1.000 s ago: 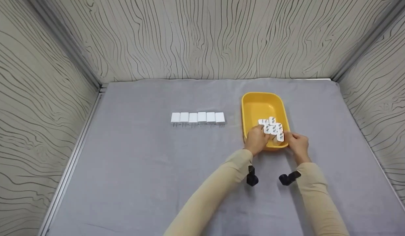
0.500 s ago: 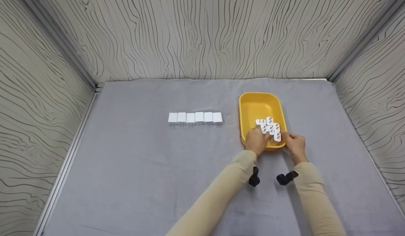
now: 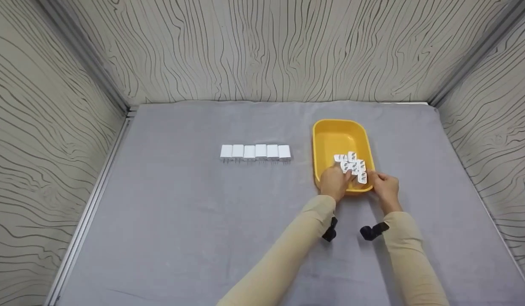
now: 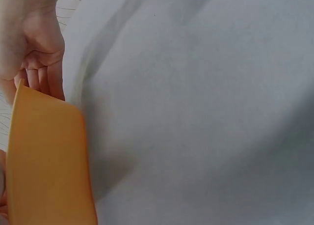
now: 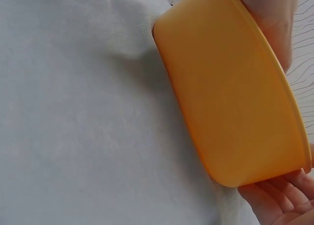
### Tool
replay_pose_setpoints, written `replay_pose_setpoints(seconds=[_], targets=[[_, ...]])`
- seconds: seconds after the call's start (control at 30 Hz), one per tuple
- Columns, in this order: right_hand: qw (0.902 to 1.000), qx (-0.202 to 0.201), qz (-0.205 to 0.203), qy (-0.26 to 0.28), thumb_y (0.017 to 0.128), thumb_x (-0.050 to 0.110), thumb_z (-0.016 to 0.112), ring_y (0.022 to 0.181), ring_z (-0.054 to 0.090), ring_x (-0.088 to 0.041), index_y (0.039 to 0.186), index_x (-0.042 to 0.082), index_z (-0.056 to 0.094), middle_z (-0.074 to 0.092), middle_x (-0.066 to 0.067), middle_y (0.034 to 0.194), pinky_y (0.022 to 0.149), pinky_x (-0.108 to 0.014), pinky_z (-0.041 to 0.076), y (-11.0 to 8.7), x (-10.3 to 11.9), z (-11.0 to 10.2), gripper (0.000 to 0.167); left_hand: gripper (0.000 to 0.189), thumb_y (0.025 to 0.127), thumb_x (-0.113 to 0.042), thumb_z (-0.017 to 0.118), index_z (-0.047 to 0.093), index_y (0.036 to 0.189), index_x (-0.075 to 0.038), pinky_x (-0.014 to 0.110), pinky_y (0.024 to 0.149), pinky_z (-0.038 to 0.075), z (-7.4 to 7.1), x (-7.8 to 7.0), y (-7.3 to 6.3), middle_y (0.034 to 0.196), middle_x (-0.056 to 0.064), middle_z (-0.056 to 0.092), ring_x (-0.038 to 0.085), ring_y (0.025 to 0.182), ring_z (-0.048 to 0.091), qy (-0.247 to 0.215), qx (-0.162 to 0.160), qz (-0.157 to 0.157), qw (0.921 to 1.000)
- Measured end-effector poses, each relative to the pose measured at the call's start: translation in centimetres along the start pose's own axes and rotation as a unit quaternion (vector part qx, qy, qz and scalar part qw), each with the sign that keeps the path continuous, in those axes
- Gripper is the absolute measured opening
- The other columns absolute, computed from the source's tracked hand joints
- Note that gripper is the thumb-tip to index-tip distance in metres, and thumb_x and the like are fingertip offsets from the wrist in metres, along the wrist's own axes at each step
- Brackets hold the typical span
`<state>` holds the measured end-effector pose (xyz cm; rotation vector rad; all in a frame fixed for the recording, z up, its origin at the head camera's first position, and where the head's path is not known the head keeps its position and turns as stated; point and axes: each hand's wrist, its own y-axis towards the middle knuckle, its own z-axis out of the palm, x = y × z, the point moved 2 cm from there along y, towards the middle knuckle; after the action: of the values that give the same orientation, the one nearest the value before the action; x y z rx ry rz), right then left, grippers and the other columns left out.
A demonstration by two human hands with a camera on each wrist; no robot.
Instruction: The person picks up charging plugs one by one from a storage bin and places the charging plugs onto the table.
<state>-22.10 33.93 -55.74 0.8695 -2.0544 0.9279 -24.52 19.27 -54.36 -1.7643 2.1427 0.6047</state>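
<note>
Several white plug chargers [image 3: 361,177] are bunched in the near end of a yellow bin [image 3: 335,132], their marked faces up. My left hand [image 3: 333,182] reaches over the near left rim, its fingers in among the chargers. Whether those fingers pinch one or only touch it is hidden. At the near right corner, my right hand [image 3: 385,187] grips the bin's rim. The left wrist view shows the right hand's curled fingers [image 4: 43,80] against the bin's wall. In the right wrist view the left hand [image 5: 274,23] passes over the rim.
Left of the bin, a row of several white chargers [image 3: 256,151] lies side by side on the grey cloth [image 3: 181,212], prongs toward me. Wood-patterned panels [image 3: 262,51] enclose the table at the back and both sides.
The left hand shifts slightly, its wrist turning a little to the right, with a finger among the chargers. The right hand keeps its grip on the rim; the chargers stay in place.
</note>
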Motion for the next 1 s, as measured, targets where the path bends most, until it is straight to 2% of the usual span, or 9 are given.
replay_pose_setpoints(seconds=[0.07, 0.23, 0.37, 0.57, 0.73, 0.8, 0.87, 0.93, 1.0], targets=[[1.0, -0.002, 0.001, 0.001, 0.095, 0.029, 0.048, 0.117, 0.051, -0.018, 0.133, -0.001, 0.054, 0.052, -0.021, 0.141, 0.065, 0.0, 0.038, 0.04, -0.09, -0.05, 0.048, 0.031, 0.093, -0.041, 0.058, 0.07, 0.09, -0.013, 0.025, 0.066, 0.055, 0.11, -0.01, 0.06, 0.078, 0.0, 0.074, 0.014, 0.074, 0.071, 0.001, 0.002, -0.004, 1.0], [0.9999, -0.002, 0.009, -0.011, 0.095, 0.032, 0.049, 0.098, 0.052, -0.005, 0.132, 0.002, 0.056, 0.053, -0.019, 0.14, 0.064, -0.001, 0.04, 0.05, -0.38, -0.07, 0.048, 0.032, 0.093, -0.041, 0.059, 0.071, 0.081, -0.014, 0.025, 0.063, 0.055, 0.17, 0.0, 0.06, 0.077, 0.0, 0.075, 0.014, 0.073, 0.071, 0.002, 0.016, -0.021, 0.9997], [0.9998, -0.005, 0.003, -0.021, 0.095, 0.035, 0.05, 0.091, 0.051, -0.003, 0.131, 0.0, 0.057, 0.054, -0.021, 0.138, 0.063, -0.002, 0.041, 0.02, -0.45, -0.11, 0.05, 0.032, 0.093, -0.041, 0.058, 0.071, 0.082, -0.014, 0.025, 0.064, 0.054, 0.17, -0.06, 0.09, 0.079, 0.0, 0.075, 0.015, 0.074, 0.071, -0.003, 0.023, -0.028, 0.9993], [0.9998, -0.003, -0.001, -0.018, 0.095, 0.032, 0.048, 0.113, 0.052, -0.018, 0.132, -0.001, 0.055, 0.052, -0.022, 0.14, 0.066, -0.002, 0.037, 0.07, -0.39, -0.14, 0.05, 0.036, 0.094, -0.043, 0.055, 0.072, 0.077, -0.015, 0.026, 0.062, 0.054, 0.26, -0.23, 0.23, 0.077, -0.001, 0.075, 0.015, 0.072, 0.071, 0.008, 0.023, -0.039, 0.9989], [0.9999, 0.007, 0.005, -0.008, 0.096, 0.03, 0.046, 0.129, 0.046, -0.024, 0.135, -0.001, 0.051, 0.048, -0.022, 0.145, 0.088, -0.012, 0.043, 0.17, -0.3, -0.12, 0.05, 0.036, 0.095, -0.041, 0.054, 0.072, 0.076, -0.016, 0.026, 0.061, 0.053, 0.31, -0.33, 0.34, 0.077, -0.003, 0.075, 0.014, 0.073, 0.071, 0.02, 0.031, -0.04, 0.9985], [1.0, 0.006, 0.004, -0.007, 0.096, 0.029, 0.046, 0.129, 0.046, -0.023, 0.135, -0.001, 0.051, 0.048, -0.022, 0.144, 0.09, -0.013, 0.042, 0.25, -0.28, -0.11, 0.05, 0.035, 0.095, -0.039, 0.055, 0.072, 0.076, -0.016, 0.026, 0.06, 0.053, 0.32, -0.33, 0.36, 0.076, -0.003, 0.075, 0.014, 0.073, 0.071, 0.019, 0.033, -0.042, 0.9984], [1.0, 0.003, 0.005, -0.006, 0.095, 0.029, 0.047, 0.123, 0.051, -0.02, 0.134, -0.001, 0.052, 0.05, -0.021, 0.143, 0.084, -0.01, 0.044, 0.18, -0.23, -0.09, 0.049, 0.033, 0.094, -0.039, 0.056, 0.072, 0.076, -0.017, 0.025, 0.059, 0.053, 0.35, -0.31, 0.36, 0.077, -0.004, 0.075, 0.013, 0.073, 0.071, 0.022, 0.035, -0.048, 0.998], [1.0, -0.003, 0.004, -0.004, 0.095, 0.03, 0.048, 0.107, 0.056, -0.012, 0.133, -0.001, 0.054, 0.053, -0.02, 0.14, 0.073, -0.005, 0.042, 0.19, -0.22, -0.1, 0.049, 0.032, 0.094, -0.04, 0.056, 0.073, 0.078, -0.017, 0.025, 0.059, 0.053, 0.37, -0.34, 0.37, 0.077, -0.004, 0.075, 0.012, 0.073, 0.071, 0.026, 0.038, -0.052, 0.9976], [1.0, -0.007, 0.003, 0.003, 0.095, 0.03, 0.05, 0.09, 0.055, -0.001, 0.131, -0.001, 0.056, 0.054, -0.02, 0.138, 0.065, -0.002, 0.042, 0.15, -0.18, -0.12, 0.049, 0.03, 0.093, -0.042, 0.058, 0.072, 0.08, -0.018, 0.025, 0.059, 0.053, 0.36, -0.41, 0.39, 0.078, -0.005, 0.075, 0.012, 0.073, 0.07, 0.031, 0.041, -0.056, 0.9971]])
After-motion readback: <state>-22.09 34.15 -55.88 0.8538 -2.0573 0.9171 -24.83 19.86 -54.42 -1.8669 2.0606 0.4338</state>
